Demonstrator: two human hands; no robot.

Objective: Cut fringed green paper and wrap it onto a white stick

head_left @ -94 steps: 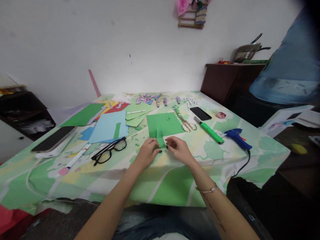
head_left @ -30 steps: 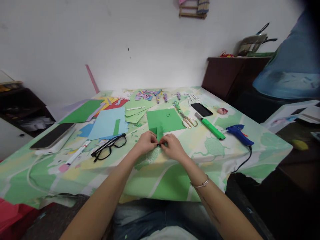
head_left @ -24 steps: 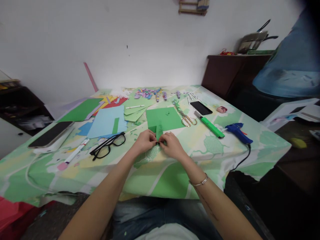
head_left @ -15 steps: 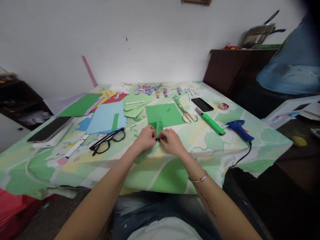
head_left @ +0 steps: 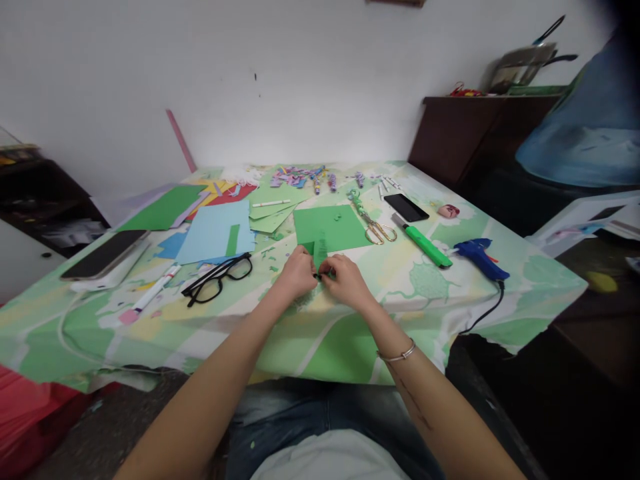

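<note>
My left hand (head_left: pixel 299 272) and my right hand (head_left: pixel 345 277) meet at the table's near side, both closed in a pinch. Between their fingertips is the near end of a green paper strip (head_left: pixel 323 244), whose edge looks finely cut into fringe. Something small and dark shows at the fingertips, too small to name. The strip's far part lies over a green paper sheet (head_left: pixel 345 230). A darker green paper flap (head_left: pixel 309 248) shows just beyond my left fingers. Gold-handled scissors (head_left: pixel 380 233) rest at the sheet's right side.
To the right lie a green utility knife (head_left: pixel 425 245), a black phone (head_left: pixel 407 207) and a blue glue gun (head_left: pixel 481 259). Black glasses (head_left: pixel 217 280), a marker (head_left: pixel 156 290), light blue paper (head_left: pixel 213 230) and another phone (head_left: pixel 105 255) lie left. Paper scraps (head_left: pixel 295 176) are at the back.
My right fingers have shifted slightly at the strip's near end, and its index finger is more bent. The whole view has moved a little; the objects on the table stay in place.
</note>
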